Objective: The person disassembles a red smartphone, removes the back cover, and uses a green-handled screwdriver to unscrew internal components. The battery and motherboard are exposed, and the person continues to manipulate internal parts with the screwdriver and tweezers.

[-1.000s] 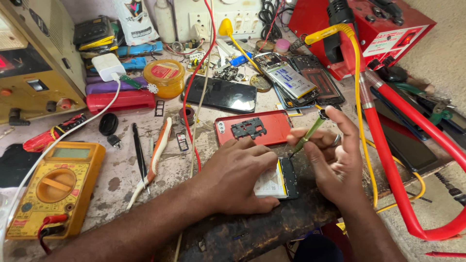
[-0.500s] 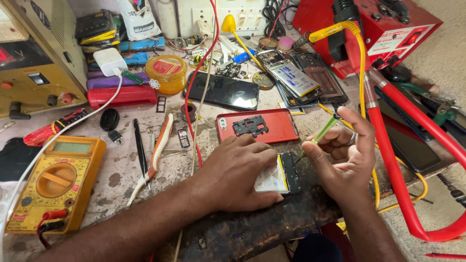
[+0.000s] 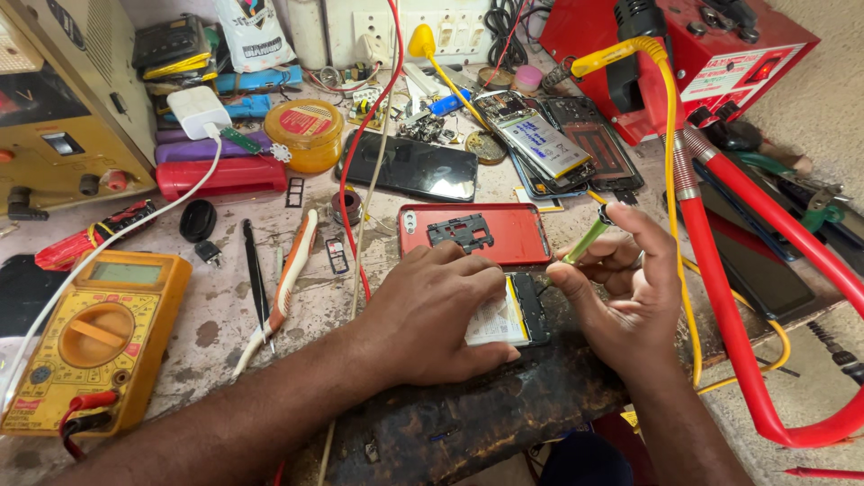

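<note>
An opened phone [image 3: 515, 310] with its white battery showing lies on a dark worn wooden block [image 3: 504, 405]. My left hand [image 3: 432, 310] presses flat on the phone, covering most of it. My right hand [image 3: 625, 297] pinches a thin green-handled screwdriver [image 3: 587, 239], its tip angled down toward the phone's right edge. A red phone back cover [image 3: 504, 232] with a small black bracket on it lies just behind both hands.
A yellow multimeter [image 3: 94, 337] sits at the left, with tweezers [image 3: 256, 279] and a toothbrush [image 3: 283, 288] beside it. Behind lie a black phone [image 3: 409, 168], opened phones [image 3: 540, 144], a yellow tin [image 3: 306, 133]. A red station [image 3: 684, 54] and red hose [image 3: 756, 270] stand right.
My right hand has tilted the screwdriver a little and drawn closer to the phone. The left hand stays pressed on the phone.
</note>
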